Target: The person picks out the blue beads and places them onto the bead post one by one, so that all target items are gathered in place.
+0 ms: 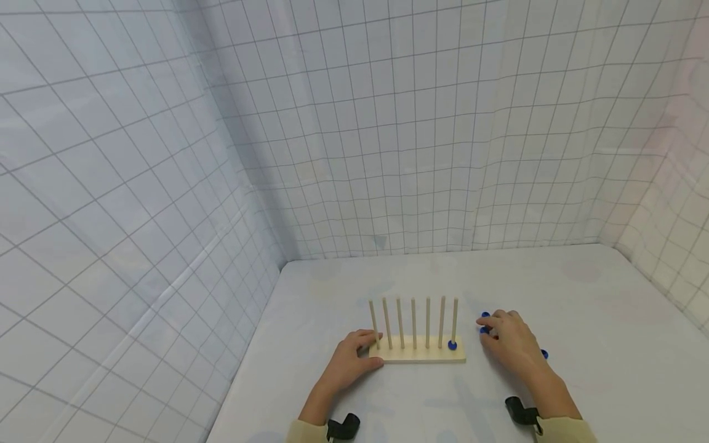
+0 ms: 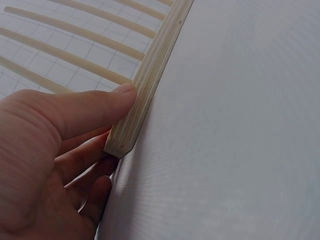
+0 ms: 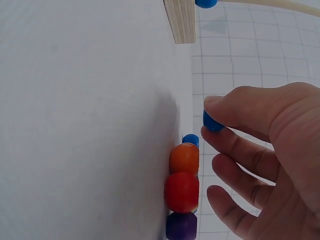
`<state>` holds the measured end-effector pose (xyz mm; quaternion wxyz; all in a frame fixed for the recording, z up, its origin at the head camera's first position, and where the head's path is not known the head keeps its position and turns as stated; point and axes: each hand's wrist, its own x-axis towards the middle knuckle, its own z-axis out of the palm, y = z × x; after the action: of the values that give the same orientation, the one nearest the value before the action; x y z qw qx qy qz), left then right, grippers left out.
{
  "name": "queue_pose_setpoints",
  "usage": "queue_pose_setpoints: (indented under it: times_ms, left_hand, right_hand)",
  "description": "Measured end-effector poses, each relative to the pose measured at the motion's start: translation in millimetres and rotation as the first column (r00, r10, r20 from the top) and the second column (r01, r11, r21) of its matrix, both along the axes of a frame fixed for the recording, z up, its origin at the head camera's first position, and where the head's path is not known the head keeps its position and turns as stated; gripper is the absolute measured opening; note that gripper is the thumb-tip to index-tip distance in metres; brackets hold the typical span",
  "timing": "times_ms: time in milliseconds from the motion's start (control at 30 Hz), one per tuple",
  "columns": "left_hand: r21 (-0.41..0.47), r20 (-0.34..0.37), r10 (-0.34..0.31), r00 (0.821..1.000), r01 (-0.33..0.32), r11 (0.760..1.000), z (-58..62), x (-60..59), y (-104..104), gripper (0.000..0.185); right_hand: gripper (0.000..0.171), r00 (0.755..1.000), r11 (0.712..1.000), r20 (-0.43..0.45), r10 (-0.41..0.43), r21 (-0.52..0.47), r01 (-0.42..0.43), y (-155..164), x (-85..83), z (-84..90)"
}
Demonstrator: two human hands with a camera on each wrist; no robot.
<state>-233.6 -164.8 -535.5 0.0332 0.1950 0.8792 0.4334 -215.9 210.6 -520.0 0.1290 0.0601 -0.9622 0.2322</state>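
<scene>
A pale wooden board [image 1: 418, 354] with several upright pegs stands on the table. My left hand [image 1: 349, 362] holds its left end, thumb on the front edge and fingers round the end; the left wrist view shows the thumb [image 2: 107, 107] against the layered wood. One blue bead [image 1: 452, 345] sits at the bottom of the rightmost peg. To the right of the board, my right hand [image 1: 512, 341] pinches another blue bead [image 3: 213, 121] between thumb and index finger, the other fingers loosely bent.
Near the right hand, a blue bead [image 1: 485, 314] lies behind the fingers and another blue bead [image 1: 544, 354] beside the wrist. An orange bead [image 3: 184, 159], a red bead [image 3: 181, 192] and a purple bead [image 3: 181, 226] show in the right wrist view. Grid-patterned sheets [image 1: 388, 154] surround the table.
</scene>
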Motion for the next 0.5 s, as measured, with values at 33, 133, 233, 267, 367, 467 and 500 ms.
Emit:
queue_pose_setpoints:
  times_ms: [33, 133, 233, 267, 367, 467, 500]
  left_hand:
    - [-0.001, 0.000, -0.001, 1.000, 0.001, 1.000, 0.0, 0.0, 0.0, 0.054]
    - [-0.001, -0.002, -0.003, 1.000, 0.003, 1.000, 0.0, -0.1, -0.2, 0.054]
    - [0.002, -0.003, -0.001, 1.000, 0.001, 1.000, -0.2, -0.2, -0.3, 0.054]
    - [0.002, -0.003, -0.001, 1.000, 0.001, 1.000, -0.3, -0.3, -0.3, 0.054]
    - [0.005, -0.005, 0.000, 1.000, 0.000, 1.000, -0.6, -0.2, -0.4, 0.054]
    - [0.000, -0.013, -0.002, 1.000, 0.002, 1.000, -1.4, -0.2, -0.2, 0.054]
    - [0.001, -0.013, -0.003, 1.000, 0.003, 1.000, -1.8, -0.1, -0.2, 0.054]
  right_hand:
    - [0.025, 1.000, 1.000, -0.003, 0.003, 0.002, -0.003, -0.1, 0.1, 0.4]
    - [0.023, 1.000, 1.000, -0.011, 0.015, 0.007, -0.015, -1.2, 0.5, 1.8]
    - [0.021, 0.999, 1.000, -0.029, 0.024, 0.007, -0.024, -2.2, 0.8, 2.7]
    - [0.020, 0.999, 1.000, -0.038, 0.030, 0.005, -0.030, -2.5, 1.0, 3.4]
    - [0.017, 0.998, 0.999, -0.056, 0.039, 0.002, -0.039, -3.1, 1.5, 4.7]
    - [0.016, 0.997, 0.999, -0.060, 0.046, 0.003, -0.046, -3.3, 2.1, 6.7]
    - [0.016, 0.997, 0.999, -0.058, 0.045, 0.007, -0.044, -3.5, 2.1, 7.2]
